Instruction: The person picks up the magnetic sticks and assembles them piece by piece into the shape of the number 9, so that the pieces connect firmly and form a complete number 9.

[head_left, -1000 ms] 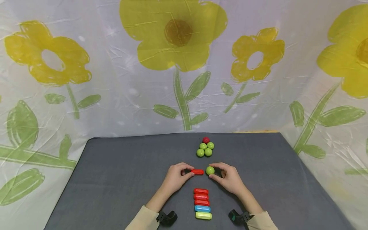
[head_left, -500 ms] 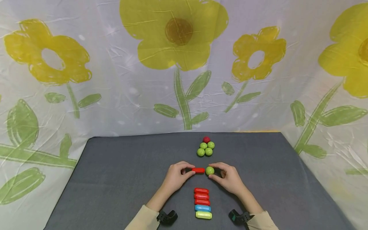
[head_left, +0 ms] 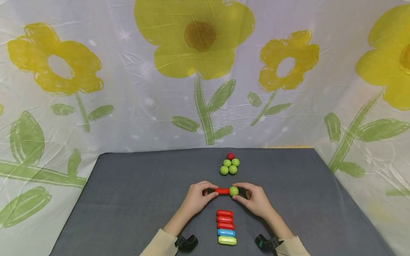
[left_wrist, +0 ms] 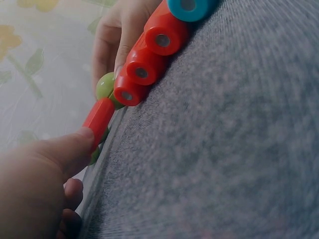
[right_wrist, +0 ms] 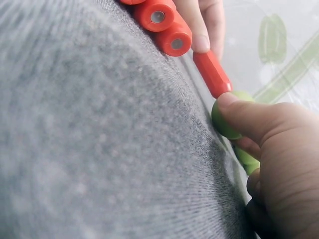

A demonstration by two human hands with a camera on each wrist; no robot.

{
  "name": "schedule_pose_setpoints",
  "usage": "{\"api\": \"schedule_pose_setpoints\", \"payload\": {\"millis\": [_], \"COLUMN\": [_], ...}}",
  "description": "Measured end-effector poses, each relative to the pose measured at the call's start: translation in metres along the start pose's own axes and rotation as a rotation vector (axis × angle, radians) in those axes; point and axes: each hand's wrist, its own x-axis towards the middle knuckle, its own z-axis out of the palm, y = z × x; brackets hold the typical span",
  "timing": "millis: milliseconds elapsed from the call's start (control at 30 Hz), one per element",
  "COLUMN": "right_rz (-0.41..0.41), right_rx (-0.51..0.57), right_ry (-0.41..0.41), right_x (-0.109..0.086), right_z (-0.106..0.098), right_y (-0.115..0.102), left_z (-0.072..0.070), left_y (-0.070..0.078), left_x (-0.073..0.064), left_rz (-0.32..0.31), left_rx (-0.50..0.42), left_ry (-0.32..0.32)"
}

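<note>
Between thumb and fingertips my left hand (head_left: 197,196) pinches the left end of a red magnetic rod (head_left: 222,191). My right hand (head_left: 254,199) pinches a green ball (head_left: 234,191) from its right side. In the head view the rod's right end touches the ball, both lying in one line across the table. The right wrist view shows the red rod (right_wrist: 213,73) meeting the green ball (right_wrist: 225,119) beside my thumb. From the left wrist, the rod (left_wrist: 99,118) points at the ball (left_wrist: 105,85).
Nearer me lies a column of rods: several red rods (head_left: 225,219), a blue rod (head_left: 226,233) and a yellow rod (head_left: 227,240). Silver discs show in their ends. Farther back sit several green balls (head_left: 227,163) and one red ball (head_left: 230,156). A flowered cloth (head_left: 144,106) hangs behind the table.
My left hand has brought the red rod a little to the right, closing the gap to the green ball. The right hand has stayed nearly still.
</note>
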Motion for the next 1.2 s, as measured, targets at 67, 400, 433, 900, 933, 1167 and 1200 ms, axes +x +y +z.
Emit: {"api": "schedule_pose_setpoints", "payload": {"millis": [67, 400, 433, 900, 933, 1167, 1200], "right_rz": [0.014, 0.04, 0.04, 0.048, 0.044, 0.039, 0.04], "right_rx": [-0.004, -0.003, -0.002, 0.011, 0.012, 0.008, 0.006], "right_ry": [-0.007, -0.012, -0.013, -0.001, 0.001, 0.013, 0.013], "right_x": [0.0, 0.0, 0.0, -0.002, -0.002, -0.001, -0.001], "right_z": [0.0, -0.001, -0.001, 0.001, 0.001, 0.001, 0.001], "right_y": [-0.001, 0.001, 0.001, 0.002, 0.001, 0.001, 0.0], "left_z": [0.0, 0.0, 0.0, -0.012, -0.013, -0.013, -0.012], "left_y": [0.0, -0.001, -0.002, 0.001, 0.002, 0.005, 0.005], "left_x": [0.0, 0.0, 0.0, 0.019, 0.024, 0.057, 0.06], "left_rz": [-0.006, -0.022, -0.024, -0.155, -0.16, -0.201, -0.207], "left_rx": [0.004, -0.038, -0.044, -0.085, -0.079, -0.046, -0.035], "left_ry": [-0.002, 0.023, 0.025, -0.058, -0.07, -0.07, -0.066]}}
